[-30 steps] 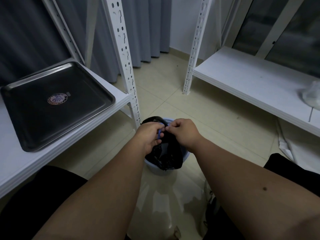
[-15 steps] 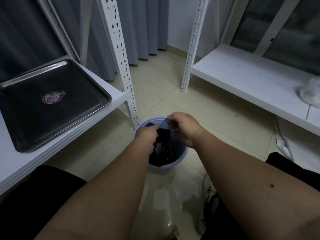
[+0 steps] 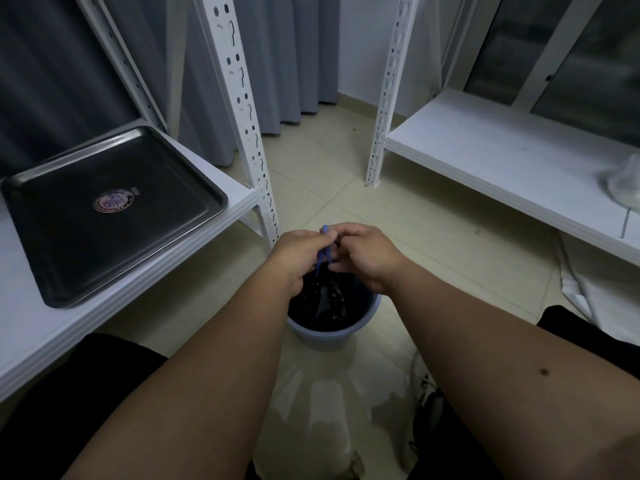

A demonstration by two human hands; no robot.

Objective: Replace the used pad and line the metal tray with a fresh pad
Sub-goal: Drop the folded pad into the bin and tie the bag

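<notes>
The bare metal tray (image 3: 114, 216) lies on the white shelf at my left, a round sticker in its middle and no pad in it. Above a small blue bin (image 3: 329, 332) on the floor, my left hand (image 3: 299, 252) and my right hand (image 3: 369, 254) meet and both pinch thin blue drawstrings (image 3: 323, 251) of the black bin bag (image 3: 329, 299). The bag hangs bunched into the bin. What is inside the bag is hidden.
A white perforated shelf post (image 3: 249, 133) stands just left of the bin. A second white shelf (image 3: 502, 161) runs along the right, with a pale plastic bundle (image 3: 623, 188) at its far right. White sheets (image 3: 595, 289) lie on the floor under it. Grey curtains hang behind.
Both hands stayed together over the bin, dipping toward it and then lifting with the blue strings, which now stick up between the fingers. The bag is drawn tighter.
</notes>
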